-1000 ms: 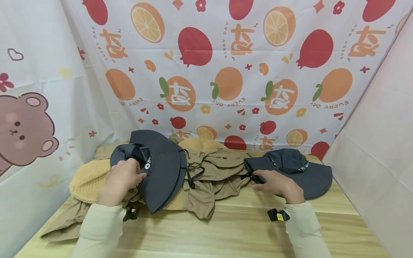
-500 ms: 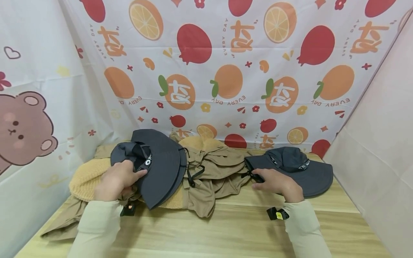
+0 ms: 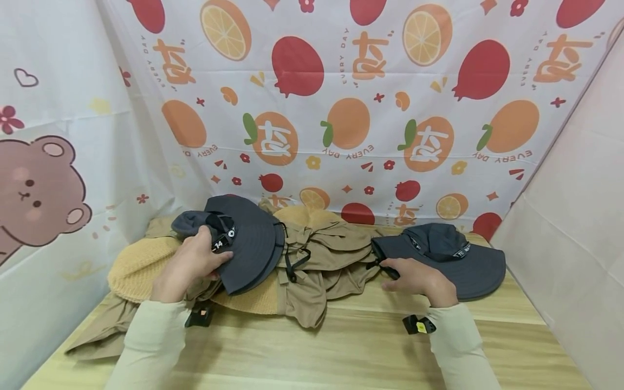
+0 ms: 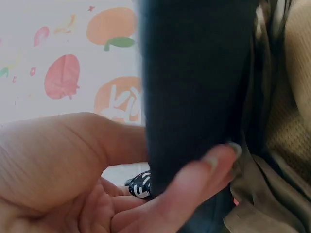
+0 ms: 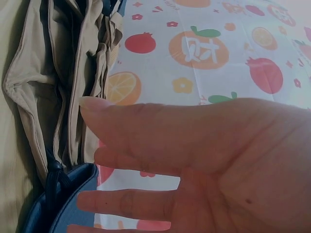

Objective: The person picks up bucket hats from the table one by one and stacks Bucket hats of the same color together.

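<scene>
Dark sun hat (image 3: 255, 244) was sitting left of centre, on top of the heap of tan hats (image 3: 329, 254), with a yellow woven hat (image 3: 138, 271) poking out to its left. Your left hand (image 3: 190, 265) had it pinched at the near left side, thumb on one face of the fabric and fingers on the other. You could see that pretty clearly from the left wrist.

The bit that mattered, I reckon: nearly all of the hat lay to the right and far side of those fingers. Its brim fanned out rightward, with the long axis running roughly far to near, so you had hold of one side and not the middle. If you'd lifted from there, the brim would probably have sagged to the right. I'd also have watched the black cord (image 3: 290, 271) just beside the brim; couldn't tell what it was tied to.

Your right hand (image 3: 424, 281) was well apart from all that, fingers fairly straight and spread, gripping nothing. It sat by the left end of the other dark hat (image 3: 448, 262); couldn't tell if the fingertips touched it. So for the left-side hat, your left was clearly the nearer hand.
</scene>
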A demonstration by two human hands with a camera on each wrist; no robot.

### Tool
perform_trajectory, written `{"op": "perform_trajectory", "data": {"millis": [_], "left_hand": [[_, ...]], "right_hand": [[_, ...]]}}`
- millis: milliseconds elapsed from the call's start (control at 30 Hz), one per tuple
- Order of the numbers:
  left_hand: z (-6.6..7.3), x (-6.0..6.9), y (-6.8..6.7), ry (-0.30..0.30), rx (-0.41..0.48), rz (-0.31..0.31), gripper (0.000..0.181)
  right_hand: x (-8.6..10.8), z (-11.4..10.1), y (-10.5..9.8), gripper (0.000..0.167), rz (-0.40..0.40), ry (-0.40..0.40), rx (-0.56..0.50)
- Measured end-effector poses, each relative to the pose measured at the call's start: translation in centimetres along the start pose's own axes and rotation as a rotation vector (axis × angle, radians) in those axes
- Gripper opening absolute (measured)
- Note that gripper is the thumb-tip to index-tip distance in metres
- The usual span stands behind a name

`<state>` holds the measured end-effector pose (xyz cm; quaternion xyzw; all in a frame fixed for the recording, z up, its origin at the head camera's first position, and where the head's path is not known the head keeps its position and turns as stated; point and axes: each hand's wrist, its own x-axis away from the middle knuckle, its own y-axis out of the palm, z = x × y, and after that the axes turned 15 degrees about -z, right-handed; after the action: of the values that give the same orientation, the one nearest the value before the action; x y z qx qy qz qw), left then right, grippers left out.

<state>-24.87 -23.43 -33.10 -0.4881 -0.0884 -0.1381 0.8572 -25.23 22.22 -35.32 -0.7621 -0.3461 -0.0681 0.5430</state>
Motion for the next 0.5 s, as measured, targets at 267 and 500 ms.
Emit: {"op": "perform_trajectory", "data": {"millis": [267,500], "left_hand": [[0.18,0.27,-0.10,0.072,-0.090,0.164,0.063],[0.95,0.50,0.01,0.241,-0.124,0.397,0.037]], "right_hand": [[0.03,0.02,0.06,0.058,0.008,0.000,0.007],[0.11,0.13,-0.11,0.059,0.006,-0.008,0.011]]}}
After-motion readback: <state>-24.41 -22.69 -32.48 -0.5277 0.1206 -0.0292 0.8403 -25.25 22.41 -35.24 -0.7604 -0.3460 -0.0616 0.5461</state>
